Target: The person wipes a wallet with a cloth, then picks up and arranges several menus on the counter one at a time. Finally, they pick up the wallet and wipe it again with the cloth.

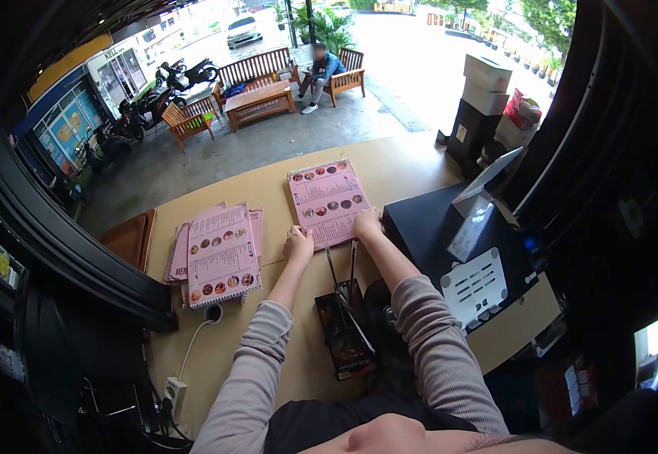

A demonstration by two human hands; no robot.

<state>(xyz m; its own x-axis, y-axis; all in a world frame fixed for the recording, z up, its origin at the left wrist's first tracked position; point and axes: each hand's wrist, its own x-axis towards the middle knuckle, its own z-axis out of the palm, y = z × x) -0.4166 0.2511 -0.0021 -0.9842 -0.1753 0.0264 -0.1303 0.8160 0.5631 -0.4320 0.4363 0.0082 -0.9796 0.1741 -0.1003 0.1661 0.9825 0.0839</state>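
A stack of pink spiral-bound menus (329, 198) lies on the wooden counter between my hands. My left hand (298, 244) is curled against its near left corner, and my right hand (367, 224) grips its near right edge. Both hands have their fingers bent around the sides, partly hidden from view. To the left, a second, looser pile of pink menus (221, 253) lies with its sheets at differing angles. Just nearer to me than the held stack stands a dark box (344, 333) with thin black rods rising from it.
At right are a black box (427, 219), a tilted tablet-like panel (488, 172) and stacked boxes (486, 87). A brown tray (132, 234) and a white power socket (174, 393) are at left. Beyond the counter (393, 155), a person (327, 68) sits on a wooden chair.
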